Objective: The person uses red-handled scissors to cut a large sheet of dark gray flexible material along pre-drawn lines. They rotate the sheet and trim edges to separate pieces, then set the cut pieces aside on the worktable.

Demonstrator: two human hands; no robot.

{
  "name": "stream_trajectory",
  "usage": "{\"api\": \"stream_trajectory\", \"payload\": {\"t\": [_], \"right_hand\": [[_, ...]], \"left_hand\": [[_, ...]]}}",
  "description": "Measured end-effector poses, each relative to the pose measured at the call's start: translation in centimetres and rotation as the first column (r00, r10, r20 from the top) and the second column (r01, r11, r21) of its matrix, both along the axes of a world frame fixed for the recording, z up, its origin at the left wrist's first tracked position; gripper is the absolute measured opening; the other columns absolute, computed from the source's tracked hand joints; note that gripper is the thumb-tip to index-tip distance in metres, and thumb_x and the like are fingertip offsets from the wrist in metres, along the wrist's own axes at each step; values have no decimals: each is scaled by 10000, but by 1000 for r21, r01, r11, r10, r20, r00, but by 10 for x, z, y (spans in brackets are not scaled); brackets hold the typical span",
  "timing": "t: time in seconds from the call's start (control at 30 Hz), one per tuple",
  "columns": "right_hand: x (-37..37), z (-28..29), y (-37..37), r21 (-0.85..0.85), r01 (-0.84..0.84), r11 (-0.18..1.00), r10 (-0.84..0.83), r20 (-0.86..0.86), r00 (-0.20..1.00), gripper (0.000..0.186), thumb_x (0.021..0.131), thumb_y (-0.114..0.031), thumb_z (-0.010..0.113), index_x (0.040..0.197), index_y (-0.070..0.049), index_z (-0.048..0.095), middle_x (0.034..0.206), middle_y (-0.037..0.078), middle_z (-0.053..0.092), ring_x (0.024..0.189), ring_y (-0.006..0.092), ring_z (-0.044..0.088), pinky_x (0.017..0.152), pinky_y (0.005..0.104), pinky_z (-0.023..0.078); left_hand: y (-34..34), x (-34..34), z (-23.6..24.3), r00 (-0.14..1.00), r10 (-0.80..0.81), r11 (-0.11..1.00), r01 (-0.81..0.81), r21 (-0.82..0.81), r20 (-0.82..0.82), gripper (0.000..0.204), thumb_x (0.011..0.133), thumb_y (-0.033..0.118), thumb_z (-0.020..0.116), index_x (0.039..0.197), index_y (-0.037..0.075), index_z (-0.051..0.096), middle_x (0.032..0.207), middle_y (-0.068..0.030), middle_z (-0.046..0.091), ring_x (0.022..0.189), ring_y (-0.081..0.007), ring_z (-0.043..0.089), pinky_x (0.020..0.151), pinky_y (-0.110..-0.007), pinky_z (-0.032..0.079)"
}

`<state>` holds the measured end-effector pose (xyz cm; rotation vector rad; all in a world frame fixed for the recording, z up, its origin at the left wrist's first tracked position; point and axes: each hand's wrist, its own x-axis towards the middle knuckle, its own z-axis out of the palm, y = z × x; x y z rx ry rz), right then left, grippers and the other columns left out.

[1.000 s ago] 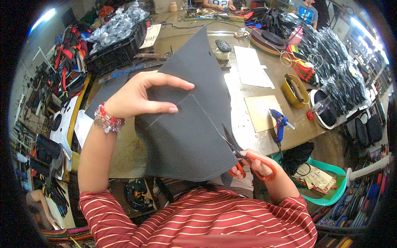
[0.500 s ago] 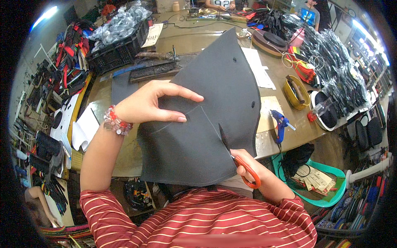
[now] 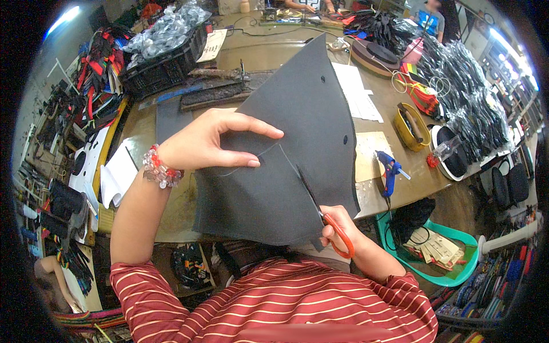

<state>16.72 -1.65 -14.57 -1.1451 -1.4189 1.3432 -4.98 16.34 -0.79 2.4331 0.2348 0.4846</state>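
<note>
A large dark grey sheet (image 3: 286,86) with two small holes along its right side and a pale drawn angled line fills the middle of the view. My left hand (image 3: 214,140), wearing a beaded bracelet, rests on its upper left part, thumb and forefinger spread apart on the surface; the other fingers are hidden. My right hand (image 3: 334,223) grips orange-handled scissors (image 3: 343,237) at the lower right of the sheet. Their dark blades lie along the drawn line, tips below its corner. Just beyond the sheet lies a blue glue gun (image 3: 390,171).
The table (image 3: 257,54) carries a black crate of bags (image 3: 154,77), white papers (image 3: 357,94), a yellow container (image 3: 406,128) and wrapped black bundles (image 3: 474,108). A teal tub (image 3: 466,268) stands below right. Two people (image 3: 426,23) (image 3: 306,6) are at the far side.
The sheet and my left hand have shifted right since a second ago. The scissor blades have moved up along the line toward its corner and now look more nearly closed.
</note>
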Motion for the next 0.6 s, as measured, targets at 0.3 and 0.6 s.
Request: {"api": "stream_trajectory", "payload": {"t": [0.3, 0.6], "right_hand": [[0, 10, 2, 9, 15, 1000, -16, 60, 998, 663, 712, -629, 563, 913, 3, 565, 530, 6, 458, 461, 85, 459, 424, 242, 377], [1, 16, 6, 182, 7, 983, -38, 166, 985, 723, 705, -687, 511, 849, 21, 555, 570, 60, 444, 555, 112, 435, 492, 285, 372]], "left_hand": [[-4, 6, -6, 997, -24, 1000, 24, -4, 68, 626, 673, 191, 724, 1228, 42, 476, 1229, -100, 510, 1100, -216, 502, 936, -323, 364], [-9, 11, -12, 994, -89, 996, 87, 30, 59, 677, 673, 208, 726, 1262, 40, 439, 1247, -110, 492, 1113, -222, 492, 937, -312, 362]]}}
